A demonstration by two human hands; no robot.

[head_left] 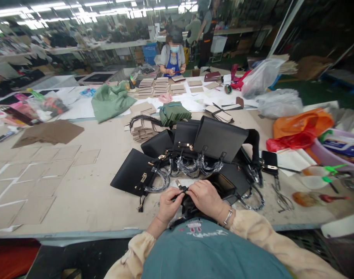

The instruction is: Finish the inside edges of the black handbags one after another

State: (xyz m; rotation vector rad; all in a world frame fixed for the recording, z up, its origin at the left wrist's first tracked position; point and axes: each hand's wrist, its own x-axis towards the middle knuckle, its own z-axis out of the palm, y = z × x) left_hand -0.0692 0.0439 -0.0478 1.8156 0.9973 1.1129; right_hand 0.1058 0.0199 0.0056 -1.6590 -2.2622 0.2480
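Note:
Close to my body at the table's front edge, my left hand [170,202] and my right hand [205,197] meet with their fingertips pinched on a thin black strap [182,189]. A small gold metal clasp [177,183] sticks up just beyond the fingers. Below the hands is dark material, mostly hidden by them. An open black bag [223,184] lies beside my right hand. Past both hands, several black handbags [219,139] with gold locks lean in a fanned heap. Their handles [159,180] are wrapped in clear plastic film.
Brown panels [28,174] lie at left, with a green cloth [111,101] behind. Stacked green pieces [174,113] stand beyond the bags. At right are a phone-like black object [270,161], bottles [307,198] and a purple basin [339,155]. Another person [172,58] works across the table.

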